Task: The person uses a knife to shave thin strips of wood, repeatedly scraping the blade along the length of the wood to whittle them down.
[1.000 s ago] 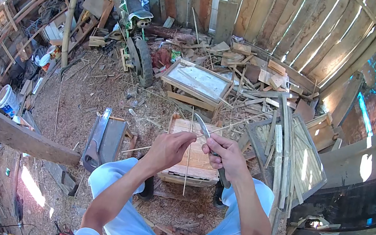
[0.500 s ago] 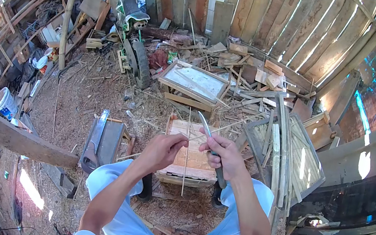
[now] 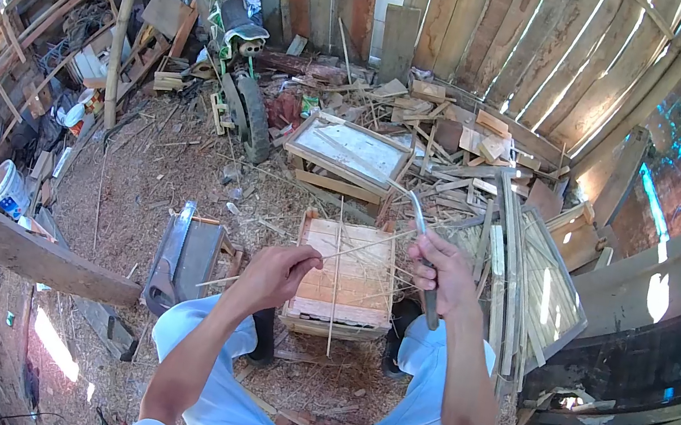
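My left hand [image 3: 279, 276] pinches a thin wooden strip [image 3: 363, 249], which slants up to the right across a low wooden bench [image 3: 354, 316] between my knees. In my right hand [image 3: 446, 277] is a knife [image 3: 419, 215] with a narrow curved blade, its tip pointing up and to the left. The strip's far end comes close to the blade in this view. Lengthwise over the bench lies a second thin strip [image 3: 334, 302], with its near end jutting past the front edge.
A handsaw [image 3: 170, 260] rests on a small dark-topped stand [image 3: 203, 257] to the left. Ahead is a framed panel [image 3: 350, 149] among wood scraps, with a motorbike [image 3: 244, 59] behind. Long slats [image 3: 500, 277] lean at right; a white bucket [image 3: 8, 186] lies far left.
My right hand has moved right and slightly up with the knife, away from my left hand. My left hand has shifted a little left and down, still pinching the strip.
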A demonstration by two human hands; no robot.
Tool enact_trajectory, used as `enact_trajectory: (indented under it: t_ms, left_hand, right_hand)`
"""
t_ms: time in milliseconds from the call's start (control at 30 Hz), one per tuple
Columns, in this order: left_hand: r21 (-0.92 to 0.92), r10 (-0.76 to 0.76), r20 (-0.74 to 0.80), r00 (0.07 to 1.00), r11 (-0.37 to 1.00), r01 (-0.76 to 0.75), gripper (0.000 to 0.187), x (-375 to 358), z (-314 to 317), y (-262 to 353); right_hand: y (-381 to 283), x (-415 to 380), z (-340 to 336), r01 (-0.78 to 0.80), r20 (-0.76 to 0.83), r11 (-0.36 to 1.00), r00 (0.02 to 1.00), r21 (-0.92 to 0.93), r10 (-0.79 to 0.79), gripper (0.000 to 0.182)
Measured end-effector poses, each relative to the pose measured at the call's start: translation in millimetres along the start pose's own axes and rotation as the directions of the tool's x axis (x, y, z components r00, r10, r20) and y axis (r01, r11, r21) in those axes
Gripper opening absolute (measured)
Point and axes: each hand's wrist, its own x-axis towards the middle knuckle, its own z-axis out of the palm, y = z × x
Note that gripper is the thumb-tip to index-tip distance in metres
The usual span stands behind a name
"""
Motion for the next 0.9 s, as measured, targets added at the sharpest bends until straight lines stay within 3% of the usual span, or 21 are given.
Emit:
enact_trajectory:
  t_ms: [100, 300, 400, 500, 633, 733, 800, 900]
  left_hand:
    - [0.042, -0.013, 0.024, 1.000, 0.999, 0.012, 0.009, 6.3, -0.6, 10.5]
    - [0.000, 0.056, -0.018, 0.998, 0.998, -0.056, 0.010, 7.6, 0.6, 2.3]
    - [-0.009, 0.034, 0.015, 0.999, 0.999, -0.034, 0.010, 8.6, -0.7, 1.0]
    - [0.005, -0.009, 0.041, 0.999, 1.000, 0.009, 0.010, 5.0, -9.0, 4.6]
    - [0.021, 0.037, 0.044, 0.998, 0.999, -0.038, 0.010, 4.6, -8.0, 1.1]
    - [0.029, 0.034, 0.030, 0.999, 0.999, -0.035, 0.010, 1.4, -12.2, -2.5]
    - [0.061, -0.003, 0.018, 1.000, 0.998, 0.002, 0.011, -1.1, -19.2, -7.5]
    - [0.040, -0.010, -0.066, 0.998, 0.999, 0.012, 0.012, 0.6, -19.6, -11.2]
  right_hand:
    - [10.8, -2.3, 22.9, -0.063, 0.003, 0.995, 0.998, -0.082, 0.064, 0.035]
    - [7.1, 0.6, 16.7, -0.110, 0.038, 0.994, 0.993, -0.024, 0.111, 0.033]
    - [-1.5, -1.4, 8.1, -0.058, -0.030, 0.998, 0.998, -0.036, 0.057, 0.032]
    - [-10.8, -1.6, -7.0, -0.027, 0.004, 1.000, 1.000, -0.006, 0.027, 0.032]
    - [-12.7, -4.2, -8.7, -0.036, -0.023, 0.999, 0.999, -0.034, 0.035, 0.033]
    - [-22.1, -3.7, -25.4, 0.001, -0.083, 0.999, 0.997, -0.045, -0.005, 0.034]
    - [-33.7, -5.4, -38.2, 0.132, -0.249, 0.991, 0.960, 0.007, -0.126, 0.035]
    - [-30.7, -7.0, -41.9, 0.247, -0.251, 0.969, 0.938, 0.003, -0.238, 0.037]
